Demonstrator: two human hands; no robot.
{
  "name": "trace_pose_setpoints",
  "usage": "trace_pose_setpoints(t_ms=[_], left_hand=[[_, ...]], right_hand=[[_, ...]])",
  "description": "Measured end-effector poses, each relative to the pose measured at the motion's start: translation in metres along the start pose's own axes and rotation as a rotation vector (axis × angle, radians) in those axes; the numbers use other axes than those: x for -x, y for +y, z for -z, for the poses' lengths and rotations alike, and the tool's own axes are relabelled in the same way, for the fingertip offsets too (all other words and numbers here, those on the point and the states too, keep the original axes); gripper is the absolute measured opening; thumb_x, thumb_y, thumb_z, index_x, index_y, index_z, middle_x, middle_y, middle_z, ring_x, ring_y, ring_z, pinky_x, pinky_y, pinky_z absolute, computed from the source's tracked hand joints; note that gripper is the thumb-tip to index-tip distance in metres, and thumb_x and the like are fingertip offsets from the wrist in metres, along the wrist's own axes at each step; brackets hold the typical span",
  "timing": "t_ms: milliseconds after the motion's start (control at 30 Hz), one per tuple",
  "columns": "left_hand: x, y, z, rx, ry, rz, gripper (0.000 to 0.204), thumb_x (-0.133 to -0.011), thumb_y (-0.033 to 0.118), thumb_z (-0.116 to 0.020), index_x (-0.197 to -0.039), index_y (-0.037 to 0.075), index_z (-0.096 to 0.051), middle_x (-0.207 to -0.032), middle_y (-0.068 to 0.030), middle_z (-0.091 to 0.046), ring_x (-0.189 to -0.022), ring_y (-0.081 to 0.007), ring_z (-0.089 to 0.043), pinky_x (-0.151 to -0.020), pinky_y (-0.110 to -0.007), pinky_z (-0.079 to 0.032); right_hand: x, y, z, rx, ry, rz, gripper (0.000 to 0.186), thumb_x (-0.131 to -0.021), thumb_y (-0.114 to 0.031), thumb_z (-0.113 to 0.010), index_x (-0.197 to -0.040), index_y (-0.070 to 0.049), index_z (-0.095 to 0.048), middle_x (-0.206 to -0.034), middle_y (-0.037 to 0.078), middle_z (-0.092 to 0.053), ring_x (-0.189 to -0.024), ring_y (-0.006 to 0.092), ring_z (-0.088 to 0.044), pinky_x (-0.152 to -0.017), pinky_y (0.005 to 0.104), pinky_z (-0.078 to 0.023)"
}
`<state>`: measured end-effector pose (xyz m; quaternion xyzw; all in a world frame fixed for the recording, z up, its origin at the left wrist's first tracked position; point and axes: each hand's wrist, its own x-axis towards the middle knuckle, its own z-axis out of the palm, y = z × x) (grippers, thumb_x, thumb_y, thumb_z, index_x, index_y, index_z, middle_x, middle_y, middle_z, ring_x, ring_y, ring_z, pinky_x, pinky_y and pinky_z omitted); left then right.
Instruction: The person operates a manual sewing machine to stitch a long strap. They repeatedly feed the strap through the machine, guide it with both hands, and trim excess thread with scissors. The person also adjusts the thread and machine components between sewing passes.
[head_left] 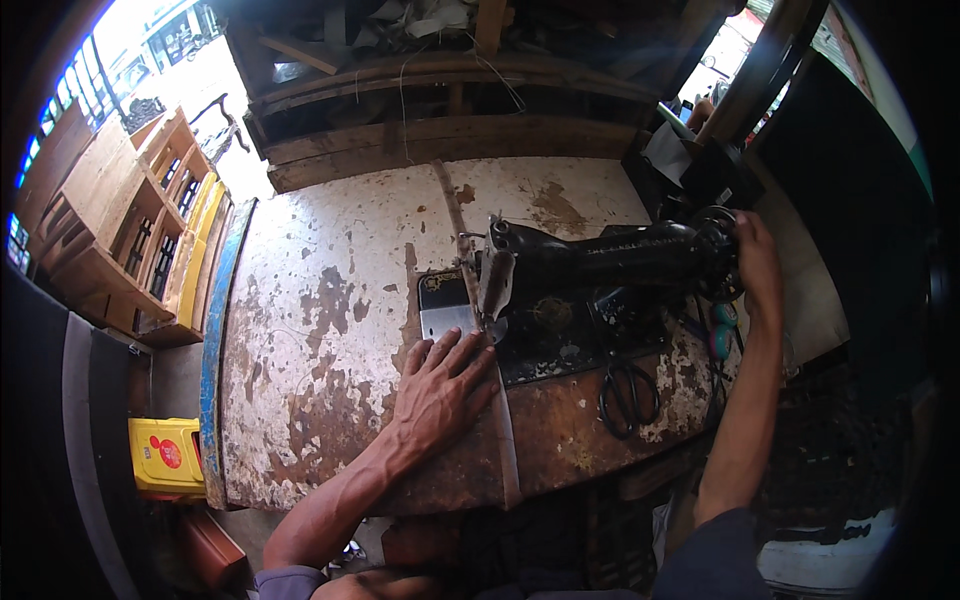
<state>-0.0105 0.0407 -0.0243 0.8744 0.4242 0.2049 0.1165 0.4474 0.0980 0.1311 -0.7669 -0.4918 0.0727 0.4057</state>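
Observation:
A black sewing machine [600, 250] stands on a worn, paint-chipped table [300, 350]. A long narrow strip [505, 430], brownish-grey, runs from the table's far side under the machine's needle end to the near edge. My left hand [445, 385] lies flat with fingers stretched out, its fingertips beside the needle area, touching the metal plate [440, 318] and the strip's edge. The needle itself is hard to make out. At the machine's right end, my right hand [760, 260] grips the rim of the handwheel [717, 235]; part of its fingers is hidden.
Black-handled scissors [628, 398] lie right of the machine bed, near two teal thread spools [722, 330]. Wooden shelving [450, 135] borders the table's far side. A wooden rack [140, 220] and a yellow container [168, 455] are at the left.

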Motion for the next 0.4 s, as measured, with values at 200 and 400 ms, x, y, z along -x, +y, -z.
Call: trace_pose_setpoints(t_ms=[200,400], left_hand=[[0.009,0.006,0.003,0.011,-0.078,-0.081,0.047,-0.102,0.038,-0.068,-0.143,0.015,-0.068,-0.158,-0.0126,-0.055,-0.151,-0.0365,-0.045,-0.123,-0.058,-0.033],[0.053,0.049,-0.012,0.078,-0.204,-0.168,0.059,-0.105,0.046,-0.064,-0.155,0.015,-0.058,-0.166,-0.0145,-0.049,-0.158,-0.035,-0.039,-0.129,-0.062,-0.027]], right_hand=[[0.069,-0.004,-0.012,-0.149,0.358,0.078,0.035,-0.112,-0.022,-0.05,-0.134,-0.002,-0.069,-0.128,0.01,-0.072,-0.122,0.024,-0.065,-0.107,0.037,-0.047],[0.193,-0.084,-0.099,-0.291,-0.655,-0.168,0.031,-0.107,-0.019,-0.067,-0.137,-0.01,-0.068,-0.131,0.014,-0.074,-0.116,0.0235,-0.073,-0.099,0.034,-0.057]])
